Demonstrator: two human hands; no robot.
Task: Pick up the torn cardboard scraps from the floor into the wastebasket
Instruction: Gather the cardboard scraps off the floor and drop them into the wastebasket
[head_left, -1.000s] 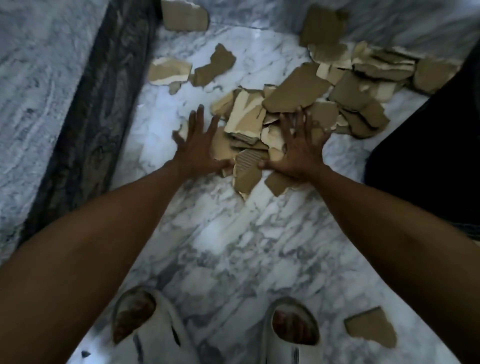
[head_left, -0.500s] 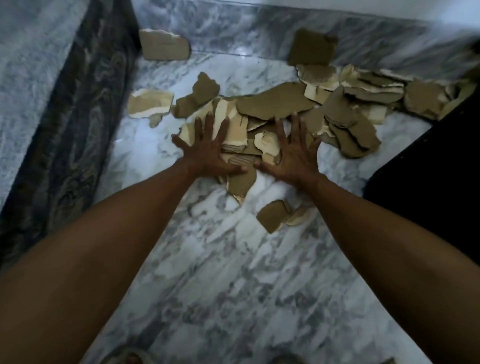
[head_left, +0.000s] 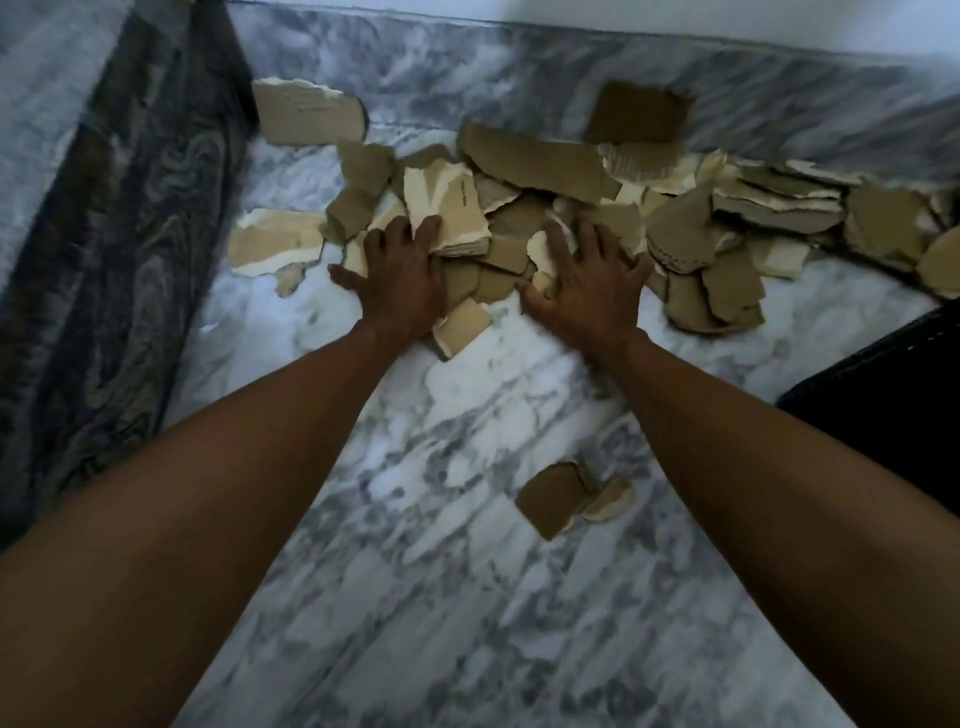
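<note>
Torn, ragged cardboard scraps (head_left: 519, 218) now heaped nearer marble wall (head_left: 519, 67).

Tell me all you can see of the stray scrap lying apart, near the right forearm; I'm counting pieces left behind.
The stray scrap is brown torn cardboard with ragged edges, lying flat on the marble floor. A smaller, paler piece touches or overlaps its right side. Neither hand touches it; it lies well short of the main pile.

Grey-veined marble floor (head_left: 467, 597), matching skirting (head_left: 467, 57)
</note>
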